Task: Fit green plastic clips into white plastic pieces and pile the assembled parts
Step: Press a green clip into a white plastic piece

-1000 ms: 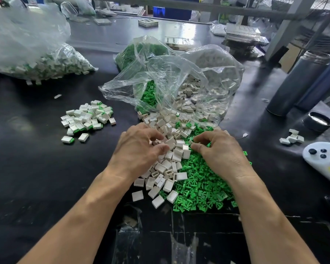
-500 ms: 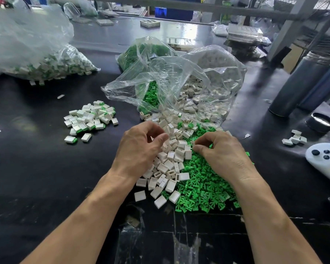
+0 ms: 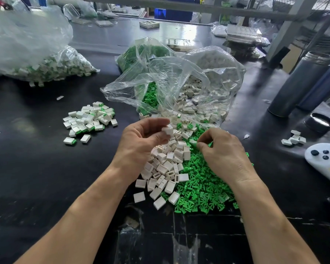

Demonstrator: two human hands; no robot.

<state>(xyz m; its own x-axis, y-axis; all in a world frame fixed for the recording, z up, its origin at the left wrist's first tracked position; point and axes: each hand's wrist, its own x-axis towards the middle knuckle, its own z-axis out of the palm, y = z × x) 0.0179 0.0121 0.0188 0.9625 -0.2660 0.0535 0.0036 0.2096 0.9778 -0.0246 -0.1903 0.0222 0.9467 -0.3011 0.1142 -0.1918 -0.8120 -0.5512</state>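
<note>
A heap of loose white plastic pieces (image 3: 166,164) lies on the black table, beside a heap of green clips (image 3: 202,189) to its right. My left hand (image 3: 141,141) is raised just above the white heap and pinches one white piece (image 3: 167,130) between thumb and fingers. My right hand (image 3: 221,151) hovers over the green heap with fingers curled and pinches a small pale green clip (image 3: 193,142) at its fingertips. A pile of assembled white-and-green parts (image 3: 88,121) sits to the left.
Clear plastic bags (image 3: 179,80) of white pieces and green clips stand behind the heaps. A big bag of assembled parts (image 3: 46,67) is at far left. Grey cylinders (image 3: 297,84), a black lid (image 3: 320,121), a few white pieces (image 3: 293,139) and a white controller (image 3: 326,161) sit right.
My left hand has lifted off the white heap with one white piece in its fingers. My right hand has closed its fingertips on a clip and shifted slightly toward the left hand.
</note>
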